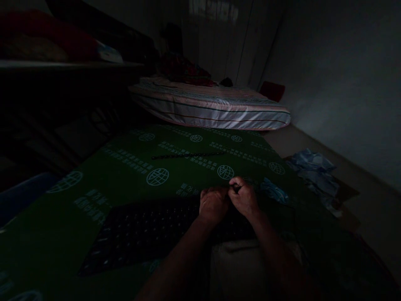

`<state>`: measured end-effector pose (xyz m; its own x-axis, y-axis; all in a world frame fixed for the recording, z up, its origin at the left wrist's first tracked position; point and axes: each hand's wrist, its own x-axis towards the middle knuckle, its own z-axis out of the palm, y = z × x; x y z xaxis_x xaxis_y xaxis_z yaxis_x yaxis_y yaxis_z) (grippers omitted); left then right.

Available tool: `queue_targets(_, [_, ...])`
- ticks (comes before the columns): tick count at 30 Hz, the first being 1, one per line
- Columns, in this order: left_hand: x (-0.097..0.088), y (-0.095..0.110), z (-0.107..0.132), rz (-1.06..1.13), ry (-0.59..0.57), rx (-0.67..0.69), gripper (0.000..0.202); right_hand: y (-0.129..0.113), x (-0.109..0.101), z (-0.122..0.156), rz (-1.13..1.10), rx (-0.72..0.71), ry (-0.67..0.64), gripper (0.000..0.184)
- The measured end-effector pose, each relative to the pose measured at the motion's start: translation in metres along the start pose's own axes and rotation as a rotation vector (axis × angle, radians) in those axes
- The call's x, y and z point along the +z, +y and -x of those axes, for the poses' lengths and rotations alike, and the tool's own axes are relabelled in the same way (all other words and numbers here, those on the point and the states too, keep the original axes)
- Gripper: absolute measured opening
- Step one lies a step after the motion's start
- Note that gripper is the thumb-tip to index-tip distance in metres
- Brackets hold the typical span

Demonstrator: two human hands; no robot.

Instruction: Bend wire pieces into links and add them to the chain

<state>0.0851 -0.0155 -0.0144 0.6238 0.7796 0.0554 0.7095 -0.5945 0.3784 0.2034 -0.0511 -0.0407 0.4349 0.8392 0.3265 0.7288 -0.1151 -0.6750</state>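
Note:
A black keyboard [147, 228] lies on the green printed sheet [125, 188], slightly askew. Over its far right part, my two hands meet. My left hand [214, 204] is closed, back upward, its fingertips curled out of sight near the keyboard's far edge. Beside it and touching it, my right hand [244, 198] is closed too, with thumb and forefinger pinched around a small dark thing that I cannot make out. A crumpled blue cloth or wrapper [274, 190] lies just right of my right hand. The light is very dim.
A thin dark twisted rod [188, 155] lies across the sheet beyond the keyboard. Behind stands a mattress with a striped cover [213, 110]. A shelf-like surface [62, 64] runs along the left. Crumpled bluish cloth [313, 167] lies at the right, near a pale wall [351, 83].

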Motion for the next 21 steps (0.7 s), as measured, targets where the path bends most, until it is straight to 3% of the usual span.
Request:
queue_targets(5, [-0.003,0.008,-0.008,0.004,-0.052,-0.060,0.025,0.002,0.000,0.001,-0.055,0.017,-0.006,0.015])
queue_targets(16, [0.011,0.003,-0.005,0.022,0.057,0.014,0.019,-0.002,-0.005,-0.003,-0.309,0.080,0.027,0.007])
queue_targets(21, [0.014,-0.002,-0.005,0.172,0.121,0.030,0.014,-0.004,-0.008,-0.003,-0.508,0.138,0.060,0.011])
